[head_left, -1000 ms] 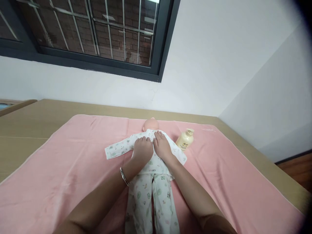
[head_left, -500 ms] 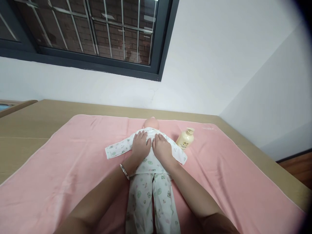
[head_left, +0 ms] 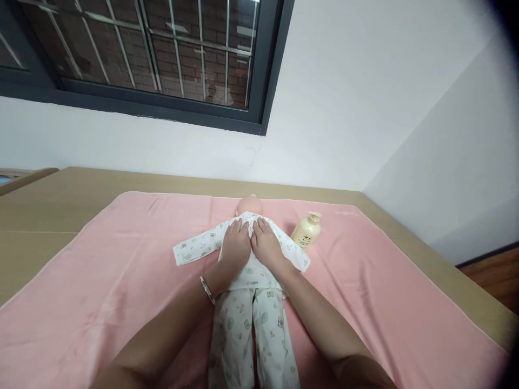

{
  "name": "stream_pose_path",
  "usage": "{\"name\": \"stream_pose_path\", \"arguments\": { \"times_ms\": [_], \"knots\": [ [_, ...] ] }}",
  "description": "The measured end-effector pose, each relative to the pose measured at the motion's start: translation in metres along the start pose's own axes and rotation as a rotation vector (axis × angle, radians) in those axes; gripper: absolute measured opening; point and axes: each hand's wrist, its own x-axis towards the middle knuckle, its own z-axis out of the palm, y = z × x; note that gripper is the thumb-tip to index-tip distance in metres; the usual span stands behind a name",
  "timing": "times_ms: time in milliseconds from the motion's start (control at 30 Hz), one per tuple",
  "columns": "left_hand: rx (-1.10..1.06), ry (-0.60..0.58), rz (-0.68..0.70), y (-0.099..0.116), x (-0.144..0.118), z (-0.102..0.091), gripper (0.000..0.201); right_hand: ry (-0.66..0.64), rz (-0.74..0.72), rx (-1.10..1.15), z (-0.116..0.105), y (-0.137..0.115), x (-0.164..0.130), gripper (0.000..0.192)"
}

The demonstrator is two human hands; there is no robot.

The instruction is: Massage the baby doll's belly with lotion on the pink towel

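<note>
A baby doll in white printed pyjamas lies stretched out, its sleeves spread to both sides and its bald head pointing away from me. My left hand rests flat on the upper left of its torso, fingers extended. Beside it, my right hand lies flat on the upper right of the torso, the two hands close together at the middle. Neither hand grasps anything. A cream pump bottle stands tilted in view just past the doll's right sleeve. The cloth directly under my palms is hidden.
Under the doll is a pink mat with wrinkles on its right side, spread on a wooden table. Behind rises a white wall with a dark-framed, barred window. A wooden piece shows at the far right.
Both hands have shifted slightly on the doll's torso and come closer together at the middle. The view has moved a little; doll and bottle lie as before.
</note>
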Motion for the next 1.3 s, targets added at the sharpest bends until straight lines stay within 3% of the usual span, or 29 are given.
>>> {"name": "stream_pose_path", "arguments": {
  "times_ms": [267,433,633,800,933,1033,1167,1300],
  "knots": [
    [-0.024,-0.012,0.079,0.001,-0.003,0.008,0.041,-0.045,-0.025,-0.046,-0.004,-0.001,-0.001,0.048],
    [-0.075,0.012,0.018,-0.012,0.008,0.005,0.04,0.0,0.002,-0.174,-0.006,-0.016,-0.012,0.046],
    [-0.123,-0.057,0.051,-0.022,0.015,0.0,0.04,0.013,0.021,-0.228,-0.01,-0.031,-0.023,0.044],
    [-0.018,-0.021,0.016,-0.004,0.006,-0.004,0.037,-0.005,-0.01,-0.087,-0.007,-0.015,-0.011,0.046],
    [0.087,-0.092,0.099,0.012,-0.005,-0.01,0.034,-0.009,-0.018,0.094,-0.003,0.008,0.002,0.046],
    [0.131,-0.121,0.066,0.017,-0.01,-0.013,0.037,0.004,-0.02,0.145,-0.003,0.014,0.006,0.044],
    [0.066,-0.101,0.017,0.011,-0.005,-0.015,0.034,0.006,0.013,0.048,-0.007,0.0,-0.001,0.044],
    [-0.09,-0.123,0.061,-0.01,0.011,-0.013,0.037,-0.014,0.07,-0.13,-0.008,-0.02,-0.015,0.041]
  ]
}}
